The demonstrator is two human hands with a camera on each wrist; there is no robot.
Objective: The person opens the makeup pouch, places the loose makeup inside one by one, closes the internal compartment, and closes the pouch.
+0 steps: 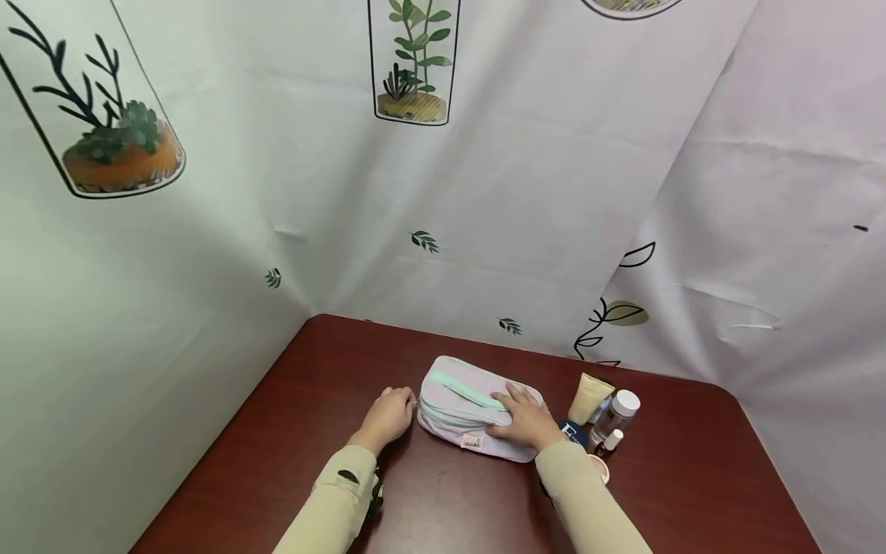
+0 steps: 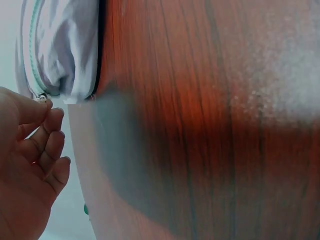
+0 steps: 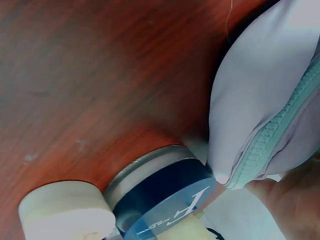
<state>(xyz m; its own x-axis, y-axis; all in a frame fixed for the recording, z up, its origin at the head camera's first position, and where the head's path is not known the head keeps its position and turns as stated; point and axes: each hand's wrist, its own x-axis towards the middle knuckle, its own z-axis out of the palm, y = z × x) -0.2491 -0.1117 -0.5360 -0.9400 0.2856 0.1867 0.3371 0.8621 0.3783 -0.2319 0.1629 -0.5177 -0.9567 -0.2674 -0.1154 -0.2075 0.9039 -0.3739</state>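
Note:
A lilac zip pouch (image 1: 450,412) with a mint zipper and a mint strap across its top lies on the dark red table. At its left end my left hand (image 1: 389,415) pinches the zipper pull (image 2: 42,97) between thumb and forefinger, the other fingers curled in. My right hand (image 1: 524,419) rests on the right part of the pouch, fingers spread over its top. In the right wrist view, the pouch's end and mint zipper (image 3: 270,135) show, with part of that hand behind them.
Right of the pouch stand a cream tube (image 1: 588,398), a clear bottle with a white cap (image 1: 614,415), a small white-capped bottle (image 1: 609,444), a dark blue-lidded round jar (image 3: 165,195) and a small pale round container (image 3: 65,210). A patterned white cloth (image 1: 484,192) hangs behind the table (image 1: 443,508).

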